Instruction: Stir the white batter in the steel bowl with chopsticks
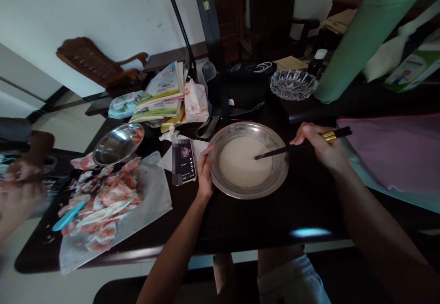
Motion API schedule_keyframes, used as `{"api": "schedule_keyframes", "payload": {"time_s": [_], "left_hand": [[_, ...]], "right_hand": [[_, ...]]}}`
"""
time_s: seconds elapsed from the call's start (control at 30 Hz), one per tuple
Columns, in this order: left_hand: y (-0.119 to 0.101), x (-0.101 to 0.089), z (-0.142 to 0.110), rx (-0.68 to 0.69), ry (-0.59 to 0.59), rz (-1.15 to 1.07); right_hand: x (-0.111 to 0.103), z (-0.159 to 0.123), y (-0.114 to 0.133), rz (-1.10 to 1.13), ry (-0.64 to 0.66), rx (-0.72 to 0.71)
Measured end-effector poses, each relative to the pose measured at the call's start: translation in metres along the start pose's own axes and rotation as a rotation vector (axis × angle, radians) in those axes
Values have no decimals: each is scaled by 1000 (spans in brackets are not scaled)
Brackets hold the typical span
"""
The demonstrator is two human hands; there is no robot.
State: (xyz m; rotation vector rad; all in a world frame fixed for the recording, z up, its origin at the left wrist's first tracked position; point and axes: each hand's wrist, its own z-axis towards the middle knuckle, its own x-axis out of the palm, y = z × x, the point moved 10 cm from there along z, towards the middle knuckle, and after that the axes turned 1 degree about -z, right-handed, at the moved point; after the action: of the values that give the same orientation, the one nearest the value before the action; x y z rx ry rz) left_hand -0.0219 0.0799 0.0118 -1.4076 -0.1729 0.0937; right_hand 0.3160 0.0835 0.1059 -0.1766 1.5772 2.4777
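Observation:
A wide steel bowl (282,175) stands on the dark table in front of me, with a milky off-white liquid (240,164) in it. My left hand (205,174) is at the bowl's left side, thumb and fingers gripping its rim. Black chopsticks (285,149) with gold bands are closed in my right hand (322,147), above the bowl's right side. Their tips dip into the liquid near its right part. Just left of my left hand, a phone (185,162) with a lit screen lies on white paper.
At left, raw meat pieces (113,198) and a blue-handled knife (70,216) lie on a plastic sheet (154,194), beside a smaller steel bowl (115,150). Another person's hands (22,185) are at the far left. Behind are magazines (161,93), a glass dish (294,85) and a green flask (367,42).

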Motion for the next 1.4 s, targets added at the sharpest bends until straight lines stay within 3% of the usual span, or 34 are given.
{"api": "schedule_keyframes", "payload": {"time_s": [0.13, 0.3, 0.4, 0.5, 0.67, 0.77, 0.9, 1.1, 1.23, 1.4], "left_hand": [[-2, 0, 0, 10, -4, 24], [-1, -1, 0, 2, -8, 7], [1, 0, 0, -8, -6, -18], [0, 0, -1, 0, -4, -17], [0, -2, 0, 8, -11, -1], [1, -2, 0, 9, -13, 9], [-1, -2, 0, 17, -9, 30], [-4, -1, -1, 4, 2, 27], [-3, 0, -1, -4, -3, 18], [3, 0, 0, -29, 2, -14]], "right_hand": [[12, -3, 2, 66, 122, 44], [50, -8, 14, -68, 317, -50], [63, -9, 13, -146, 343, -107], [58, -7, 11, -203, 271, -134], [18, 0, 8, -191, 48, -74], [0, 1, 5, -65, -6, -3], [12, -1, 5, 45, 127, 53], [56, -8, 14, -101, 349, -83], [58, -7, 11, -201, 296, -127], [28, -1, 9, -220, 120, -100]]}}
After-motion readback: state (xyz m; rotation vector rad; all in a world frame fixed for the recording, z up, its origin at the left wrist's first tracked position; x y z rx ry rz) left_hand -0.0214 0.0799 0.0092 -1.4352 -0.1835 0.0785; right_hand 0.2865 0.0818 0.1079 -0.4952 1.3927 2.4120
